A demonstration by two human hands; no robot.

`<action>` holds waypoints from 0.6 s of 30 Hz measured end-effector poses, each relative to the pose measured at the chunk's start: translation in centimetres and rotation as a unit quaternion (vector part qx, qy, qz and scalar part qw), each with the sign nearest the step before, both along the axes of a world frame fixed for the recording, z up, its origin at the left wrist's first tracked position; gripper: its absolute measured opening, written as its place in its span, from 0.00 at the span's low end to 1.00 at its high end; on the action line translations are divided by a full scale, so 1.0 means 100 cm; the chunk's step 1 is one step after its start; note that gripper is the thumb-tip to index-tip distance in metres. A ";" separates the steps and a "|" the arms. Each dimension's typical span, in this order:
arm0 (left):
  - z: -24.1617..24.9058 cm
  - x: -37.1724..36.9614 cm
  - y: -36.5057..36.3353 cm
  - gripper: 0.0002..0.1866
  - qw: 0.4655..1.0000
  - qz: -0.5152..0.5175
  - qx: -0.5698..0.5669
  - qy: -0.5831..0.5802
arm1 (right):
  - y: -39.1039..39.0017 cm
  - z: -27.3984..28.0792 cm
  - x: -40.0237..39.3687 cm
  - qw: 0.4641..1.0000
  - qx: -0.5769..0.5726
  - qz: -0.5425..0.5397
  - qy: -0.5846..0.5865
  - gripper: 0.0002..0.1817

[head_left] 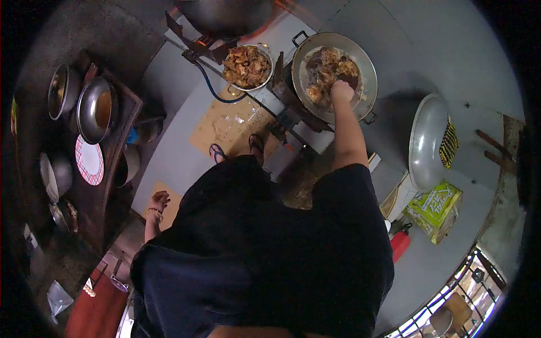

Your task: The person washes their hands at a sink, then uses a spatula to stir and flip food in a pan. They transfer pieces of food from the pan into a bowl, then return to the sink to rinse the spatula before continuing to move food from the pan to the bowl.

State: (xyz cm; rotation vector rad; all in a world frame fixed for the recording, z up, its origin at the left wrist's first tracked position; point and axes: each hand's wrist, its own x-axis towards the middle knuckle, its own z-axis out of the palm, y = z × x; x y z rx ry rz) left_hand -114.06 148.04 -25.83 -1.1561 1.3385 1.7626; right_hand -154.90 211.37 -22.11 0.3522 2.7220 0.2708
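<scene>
My right hand (342, 92) is closed in a fist above a large two-handled pan (367, 62). Whatever it grips is hidden by the fist. Browned pieces of food (326, 76) sit in dark, bubbling liquid below it, at the pan's far side. Off to the left, my left hand (160, 201) hangs low beside my body, away from any object, its fingers loosely apart and nothing visible in them. Between my feet and the stove stands a metal pot (271, 66) heaped with browned chunks of food (246, 66).
Orange glow shows near a dark wok (225, 17) at the top. A gas hose (211, 84) curves by the pot. Bowls (97, 110) and a checked-rim plate (90, 160) crowd the left shelf. A big basin (428, 143) and green-yellow sack (435, 211) lie right.
</scene>
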 end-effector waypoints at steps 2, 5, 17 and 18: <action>0.005 0.008 0.021 0.07 0.998 -0.007 -0.063 0.004 | 0.007 -0.009 -0.011 1.000 -0.013 0.004 -0.020 0.14; -0.046 0.048 0.006 0.08 0.994 0.015 -0.097 -0.043 | 0.021 -0.024 -0.021 0.999 -0.015 0.008 -0.030 0.14; -0.056 0.091 0.018 0.08 0.990 0.012 -0.123 -0.067 | 0.041 -0.004 0.013 1.000 -0.004 0.017 0.015 0.14; -0.057 0.085 0.019 0.08 0.987 -0.022 -0.144 -0.073 | 0.042 -0.002 0.018 1.000 -0.015 -0.003 0.011 0.15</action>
